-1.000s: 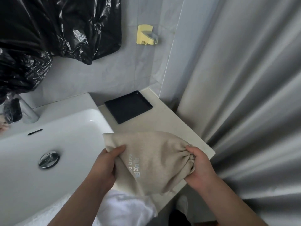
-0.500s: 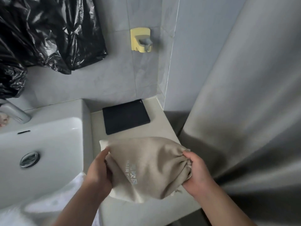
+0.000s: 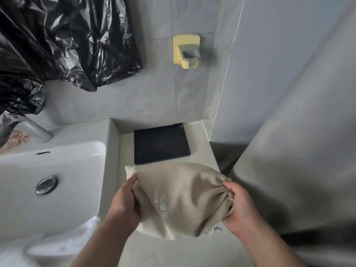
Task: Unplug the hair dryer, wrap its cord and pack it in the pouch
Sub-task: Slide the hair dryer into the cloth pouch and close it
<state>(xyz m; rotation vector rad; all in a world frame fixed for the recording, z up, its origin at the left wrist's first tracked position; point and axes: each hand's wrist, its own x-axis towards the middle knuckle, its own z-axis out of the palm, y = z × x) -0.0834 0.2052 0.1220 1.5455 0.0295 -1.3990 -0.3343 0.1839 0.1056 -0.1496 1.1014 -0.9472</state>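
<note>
A beige fabric pouch (image 3: 179, 199) is held between 2 hands above the pale counter (image 3: 173, 251), to the right of the white sink (image 3: 57, 170); whether it rests on the counter cannot be told. The pouch is bulging, and what fills it is hidden by the fabric. Pale lettering is seen on its near face.

The pouch's flat, closed end is gripped by the left hand (image 3: 125, 201), with the thumb laid along the top and the fingers tucked out of sight beneath. The gathered mouth at the opposite end is clenched by the right hand (image 3: 238, 207), the fabric bunched into folds inside the curled fingers. A short end of drawstring is seen hanging just below that hand.

A black tray (image 3: 161, 146) is set on the counter just beyond the pouch, near the tiled wall. A yellow holder (image 3: 186, 51) is fixed to the wall above it. Black plastic bags (image 3: 67, 41) are hung at the upper left, over a chrome faucet (image 3: 34, 130). A grey curtain (image 3: 298, 151) is seen along the right.
</note>
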